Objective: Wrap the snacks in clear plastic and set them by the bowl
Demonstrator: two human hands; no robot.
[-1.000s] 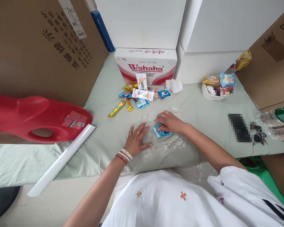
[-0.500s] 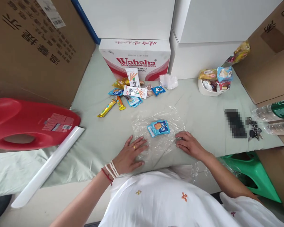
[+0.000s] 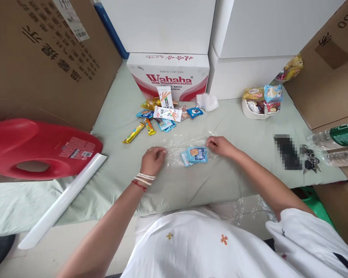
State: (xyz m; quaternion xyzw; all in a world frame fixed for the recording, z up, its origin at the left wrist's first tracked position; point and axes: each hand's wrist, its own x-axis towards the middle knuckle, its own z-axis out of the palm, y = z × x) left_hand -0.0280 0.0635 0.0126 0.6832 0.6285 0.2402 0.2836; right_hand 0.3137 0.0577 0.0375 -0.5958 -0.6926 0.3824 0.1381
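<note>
A sheet of clear plastic film [image 3: 175, 156] lies folded over on the green cloth in front of me. On its near part rest blue snack packets [image 3: 197, 155], partly overlapping. My left hand [image 3: 153, 159] pinches the film's left side, fingers closed. My right hand [image 3: 219, 146] pinches the film beside the packets' upper right corner. Beyond the film is a pile of snacks: white stick packets [image 3: 168, 114], a yellow wrapped bar [image 3: 133, 133] and several blue packets.
A Wahaha carton [image 3: 171, 79] stands behind the snacks, near a crumpled clear wrapper [image 3: 207, 102]. At right are a white bowl of snacks [image 3: 256, 114], keys [image 3: 310, 164] and bottles [image 3: 342, 135]. A red jug [image 3: 84, 148] and a white tube [image 3: 63, 200] lie left.
Both hands have moved forward, away from my body, and closed on the film. The film's near part is drawn up toward the packets. The view has shifted slightly.
</note>
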